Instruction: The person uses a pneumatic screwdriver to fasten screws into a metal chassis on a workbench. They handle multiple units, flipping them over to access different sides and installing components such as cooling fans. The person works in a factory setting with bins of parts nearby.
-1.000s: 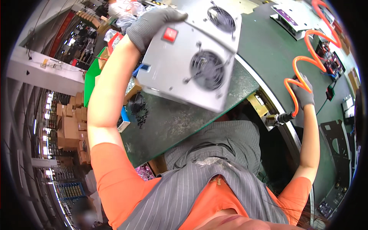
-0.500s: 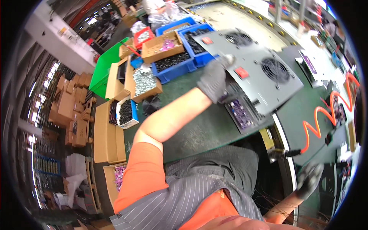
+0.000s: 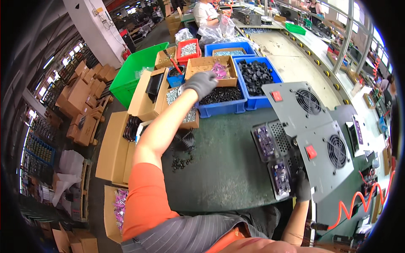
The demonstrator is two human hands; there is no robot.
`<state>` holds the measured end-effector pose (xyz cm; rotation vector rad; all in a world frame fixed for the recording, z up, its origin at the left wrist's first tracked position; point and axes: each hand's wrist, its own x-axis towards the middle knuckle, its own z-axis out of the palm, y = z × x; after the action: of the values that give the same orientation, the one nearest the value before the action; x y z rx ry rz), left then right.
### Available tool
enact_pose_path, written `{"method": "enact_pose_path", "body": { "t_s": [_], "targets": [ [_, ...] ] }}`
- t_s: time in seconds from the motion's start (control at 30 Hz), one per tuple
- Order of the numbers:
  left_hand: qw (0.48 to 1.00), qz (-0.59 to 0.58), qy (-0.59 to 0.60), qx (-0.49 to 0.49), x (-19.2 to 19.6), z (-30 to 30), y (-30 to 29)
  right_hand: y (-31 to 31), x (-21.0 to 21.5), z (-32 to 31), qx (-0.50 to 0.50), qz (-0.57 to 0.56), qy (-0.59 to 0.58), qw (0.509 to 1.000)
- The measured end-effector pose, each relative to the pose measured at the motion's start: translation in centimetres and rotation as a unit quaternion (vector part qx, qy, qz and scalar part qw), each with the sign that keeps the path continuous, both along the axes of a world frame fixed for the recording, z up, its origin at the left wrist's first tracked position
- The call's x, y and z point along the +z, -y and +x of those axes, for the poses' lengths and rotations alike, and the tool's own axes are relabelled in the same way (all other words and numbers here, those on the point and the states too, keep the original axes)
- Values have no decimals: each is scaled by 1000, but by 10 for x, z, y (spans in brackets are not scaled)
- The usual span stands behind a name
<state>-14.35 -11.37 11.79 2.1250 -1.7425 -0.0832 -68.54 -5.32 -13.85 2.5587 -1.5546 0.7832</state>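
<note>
My left hand (image 3: 202, 84), in a dark grey glove, reaches over the near left edge of a shallow cardboard box (image 3: 197, 65) holding purple-pink parts (image 3: 219, 70). Its fingers are blurred, and whether they hold anything does not show. At the right, my gloved right hand (image 3: 303, 187) touches the lower edge of the nearer grey metal case (image 3: 322, 177), its fingers mostly hidden there. This case carries a red switch (image 3: 311, 152), a black fan grille (image 3: 337, 151) and a purple circuit board (image 3: 281, 178). A second such case (image 3: 291, 101) lies just beyond, overlapping it.
Blue bins (image 3: 222, 110) hold black screws and round black parts. A red bin (image 3: 188, 49), a green crate (image 3: 130, 78) and cardboard boxes stand left. Loose black screws (image 3: 181, 162) lie on the green table (image 3: 223, 168). An orange coiled hose (image 3: 358, 200) hangs right. Another person (image 3: 205, 14) sits far off.
My left hand has moved from the grey cases leftward to the cardboard box. My right hand has come from the lower right onto the nearer case. The view has shifted, and both cases now show separately.
</note>
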Motion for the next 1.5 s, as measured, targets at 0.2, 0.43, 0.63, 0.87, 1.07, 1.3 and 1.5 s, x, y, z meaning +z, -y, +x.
{"method": "enact_pose_path", "body": {
  "t_s": [0.2,0.43,0.63,0.87,1.07,1.3,1.5],
  "targets": [
    [981,83,66,163,-16,79,71,-19,49,24,-82,447,492,743],
    [960,184,95,189,-41,72,138,-18,53,27,-99,387,447,800],
    [960,160,46,224,-51,87,150,-31,78,50,-41,395,575,716],
    [959,-157,-64,226,-44,84,124,-22,-3,13,-7,366,595,715],
    [977,-128,60,162,1,70,77,-23,-3,19,61,364,643,671],
    [965,-153,188,103,29,62,40,-11,57,44,-25,358,727,585],
    [975,-50,-93,-195,6,-49,-6,-13,92,48,46,379,721,579]
  ]
}}
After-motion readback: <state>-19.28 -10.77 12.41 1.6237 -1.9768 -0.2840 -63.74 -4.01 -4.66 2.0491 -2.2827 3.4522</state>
